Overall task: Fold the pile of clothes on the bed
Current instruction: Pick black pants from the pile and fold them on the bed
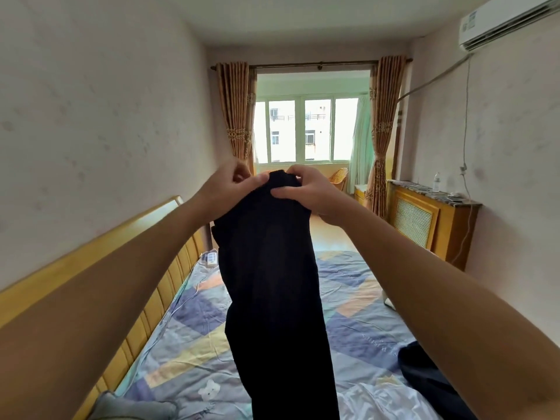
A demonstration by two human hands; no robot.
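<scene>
A long black garment [272, 283] hangs in the air over the bed [188, 338], held up at arm's length by its top edge. My left hand [230, 184] pinches the top left corner between thumb and fingers. My right hand [309, 192] grips the top right corner, thumb across the front of the cloth. The garment's lower end runs out of the bottom of the view. Another dark garment [430, 386] lies on the bed at the lower right. A grey piece of clothing [133, 409] lies at the lower left edge.
The bed has a patchwork sheet and a yellow wooden headboard [127, 268] along the left wall. A small white remote [212, 258] lies at the bed's far left. A wooden radiator cover [430, 219] with a bottle stands on the right; curtains and a window lie ahead.
</scene>
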